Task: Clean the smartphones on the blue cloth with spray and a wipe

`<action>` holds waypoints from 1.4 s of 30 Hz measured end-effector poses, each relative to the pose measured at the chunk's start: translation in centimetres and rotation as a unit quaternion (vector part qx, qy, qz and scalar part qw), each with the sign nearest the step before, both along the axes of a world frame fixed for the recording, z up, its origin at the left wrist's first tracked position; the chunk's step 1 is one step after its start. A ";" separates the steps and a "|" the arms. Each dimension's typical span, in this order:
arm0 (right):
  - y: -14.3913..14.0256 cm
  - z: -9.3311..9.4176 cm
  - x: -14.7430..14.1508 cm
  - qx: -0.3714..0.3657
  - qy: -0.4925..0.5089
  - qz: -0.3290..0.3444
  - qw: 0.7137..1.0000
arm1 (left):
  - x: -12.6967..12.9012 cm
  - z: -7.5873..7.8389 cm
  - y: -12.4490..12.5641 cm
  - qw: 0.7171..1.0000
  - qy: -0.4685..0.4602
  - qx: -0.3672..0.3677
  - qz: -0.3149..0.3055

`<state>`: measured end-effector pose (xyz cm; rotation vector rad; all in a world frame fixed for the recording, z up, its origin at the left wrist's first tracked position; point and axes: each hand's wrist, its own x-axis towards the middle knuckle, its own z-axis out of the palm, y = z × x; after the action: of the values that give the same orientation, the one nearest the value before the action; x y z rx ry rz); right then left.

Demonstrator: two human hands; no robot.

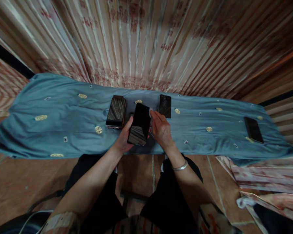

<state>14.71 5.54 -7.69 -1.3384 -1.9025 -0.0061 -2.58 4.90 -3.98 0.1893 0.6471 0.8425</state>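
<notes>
Patterned sleeves [62, 222] sit closest, and ahead the left hand [125, 135] wraps firmly round the lower left edge of a phone [140, 123], over the cloth [190, 115] near its front edge. The right hand's [161, 128] fingers bend in at the upper right edge; whether they pinch anything, can't tell. Stack [116, 111] close left, second phone [165, 106] just right, wide cloth stretching past both, third phone [253, 130] towards the right end.

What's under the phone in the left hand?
The left hand supports the phone, with blue cloth below; the phone's underside and anything it fully covers can't be seen.
</notes>
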 end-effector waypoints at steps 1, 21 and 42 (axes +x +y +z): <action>0.0 0.0 0.0 -0.001 0.000 0.002 1.000 | 0.0 -0.1 0.0 1.000 -0.001 0.001 0.000; -0.8 0.7 -0.4 -0.009 -0.031 0.028 0.999 | 0.2 -0.3 0.3 0.999 0.000 0.015 0.045; -1.4 1.4 -0.7 -0.041 -0.032 0.057 0.997 | 0.4 -0.2 0.7 0.997 0.025 0.016 0.068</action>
<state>14.02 4.12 -6.29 -1.2946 -2.0508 0.0874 -2.20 5.57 -4.22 0.1978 0.6997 0.9818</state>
